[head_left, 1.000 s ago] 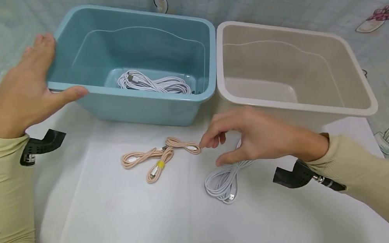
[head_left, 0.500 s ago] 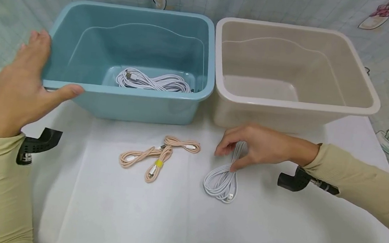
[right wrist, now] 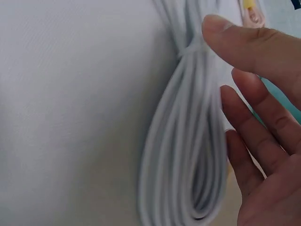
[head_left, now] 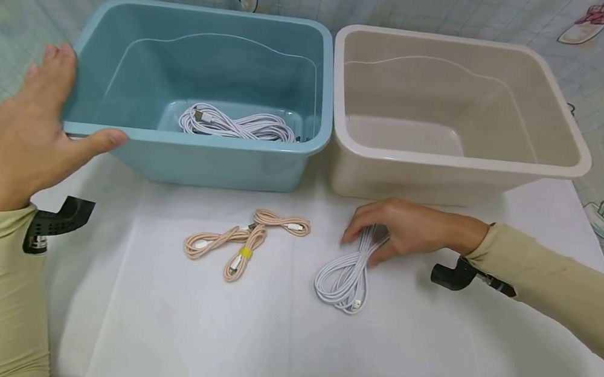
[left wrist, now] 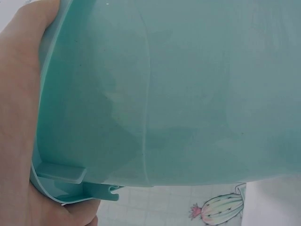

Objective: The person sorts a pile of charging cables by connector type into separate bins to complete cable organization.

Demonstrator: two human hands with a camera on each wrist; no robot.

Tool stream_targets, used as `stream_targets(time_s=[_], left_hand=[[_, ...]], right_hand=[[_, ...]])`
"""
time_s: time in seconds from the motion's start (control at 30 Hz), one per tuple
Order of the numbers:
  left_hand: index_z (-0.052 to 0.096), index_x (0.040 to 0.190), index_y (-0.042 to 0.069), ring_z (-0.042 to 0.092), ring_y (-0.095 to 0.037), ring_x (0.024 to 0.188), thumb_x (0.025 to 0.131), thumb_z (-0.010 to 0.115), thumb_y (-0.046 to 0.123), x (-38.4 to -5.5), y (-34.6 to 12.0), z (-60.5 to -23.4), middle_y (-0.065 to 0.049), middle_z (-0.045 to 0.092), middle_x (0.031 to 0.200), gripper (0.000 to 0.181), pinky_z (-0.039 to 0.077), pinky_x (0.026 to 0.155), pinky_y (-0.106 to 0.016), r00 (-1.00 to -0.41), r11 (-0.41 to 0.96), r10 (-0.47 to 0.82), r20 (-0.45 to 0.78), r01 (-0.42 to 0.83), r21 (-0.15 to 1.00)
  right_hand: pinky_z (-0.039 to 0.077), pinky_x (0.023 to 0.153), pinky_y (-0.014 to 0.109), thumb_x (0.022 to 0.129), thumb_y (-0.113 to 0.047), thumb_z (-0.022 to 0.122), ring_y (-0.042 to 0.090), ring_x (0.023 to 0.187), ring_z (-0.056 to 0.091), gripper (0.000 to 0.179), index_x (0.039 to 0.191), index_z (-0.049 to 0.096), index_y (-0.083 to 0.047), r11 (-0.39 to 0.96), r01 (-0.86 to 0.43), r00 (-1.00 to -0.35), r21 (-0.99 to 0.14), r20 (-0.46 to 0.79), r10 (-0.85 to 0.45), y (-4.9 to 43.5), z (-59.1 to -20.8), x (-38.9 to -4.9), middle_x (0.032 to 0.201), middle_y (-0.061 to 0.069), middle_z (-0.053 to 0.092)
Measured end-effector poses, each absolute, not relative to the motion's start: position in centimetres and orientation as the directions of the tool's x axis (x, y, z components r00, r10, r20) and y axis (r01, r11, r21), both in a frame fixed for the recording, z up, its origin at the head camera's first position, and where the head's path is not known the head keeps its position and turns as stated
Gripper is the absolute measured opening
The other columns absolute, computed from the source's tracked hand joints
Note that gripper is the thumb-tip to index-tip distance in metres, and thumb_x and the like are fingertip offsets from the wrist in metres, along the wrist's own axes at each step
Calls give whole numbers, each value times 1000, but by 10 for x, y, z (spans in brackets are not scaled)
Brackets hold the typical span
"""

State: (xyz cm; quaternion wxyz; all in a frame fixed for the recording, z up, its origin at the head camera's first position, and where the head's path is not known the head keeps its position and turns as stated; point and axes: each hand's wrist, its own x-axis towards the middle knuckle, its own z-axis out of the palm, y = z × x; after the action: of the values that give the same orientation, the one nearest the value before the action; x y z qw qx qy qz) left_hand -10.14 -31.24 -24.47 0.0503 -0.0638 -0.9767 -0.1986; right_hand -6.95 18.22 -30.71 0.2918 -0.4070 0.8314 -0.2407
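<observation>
White cable coil, looped and tied (head_left: 356, 278): lying on the tabletop (head_left: 184, 329), draped in white cloth, to the front right of the blue rectangular plastic bin (head_left: 217, 162).
Right hand (head_left: 404, 226): thumb and fingers curled about the coil near its tie; how firm the hold is cannot be told.
Step in hand: seemingly, taking hold of this coil.
Next move: probably calls for a firm pinch at the tie and a level lift, so the loops keep together.
Three tan braided cable coils (head_left: 253, 244): in front of the blue bin, close together, one bound with a yellow tie (head_left: 245, 253).
Looped white cables (head_left: 264, 125): on the floor of the blue bin, partly hidden by its front wall.
Left hand (head_left: 31, 132): clamped on the blue bin's left front corner, thumb over the front rim.
Beige rectangular plastic bin (head_left: 401, 177): just right of the blue bin.
</observation>
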Motion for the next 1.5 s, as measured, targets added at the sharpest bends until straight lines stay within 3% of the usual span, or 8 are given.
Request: stream_targets(time_s=[0.23, 0.5, 0.77, 1.5], left_hand=[[1, 158, 19, 1, -52, 148, 83, 64, 54, -102, -312, -244, 1, 0, 165, 104, 5, 116, -74, -985, 911, 109, 135, 153, 383], [2, 158, 18, 3, -55, 146, 83, 63, 55, -103, -312, -244, 0, 1, 165, 104, 7, 115, -74, -983, 913, 113, 146, 160, 375], [1, 158, 18, 1, -52, 148, 83, 64, 54, -101, -314, -245, 2, 0, 165, 104, 4, 114, -75, -986, 909, 105, 133, 149, 389], [2, 158, 16, 4, -56, 146, 82, 65, 54, -100, -313, -246, -1, 2, 165, 105, 6, 113, -77, -984, 913, 103, 145, 152, 380]], right_hand=[[54, 84, 22, 71, -22, 87, 6, 96, 60, 48, 114, 69, -28, 565, -516, -505, -643, -305, -808, 187, -318, -69, 103, -13, 67], [53, 81, 20, 68, -24, 89, 6, 91, 61, 49, 113, 70, -26, 581, -412, -569, -702, -300, -766, 190, -328, -64, 95, -10, 67], [54, 78, 19, 67, -24, 89, 5, 87, 61, 46, 109, 71, -28, 603, -401, -599, -690, -300, -742, 188, -331, -60, 91, -13, 68], [53, 76, 20, 69, -19, 88, 6, 84, 61, 38, 102, 71, -30, 609, -338, -652, -717, -288, -701, 183, -328, -46, 89, -13, 67]])
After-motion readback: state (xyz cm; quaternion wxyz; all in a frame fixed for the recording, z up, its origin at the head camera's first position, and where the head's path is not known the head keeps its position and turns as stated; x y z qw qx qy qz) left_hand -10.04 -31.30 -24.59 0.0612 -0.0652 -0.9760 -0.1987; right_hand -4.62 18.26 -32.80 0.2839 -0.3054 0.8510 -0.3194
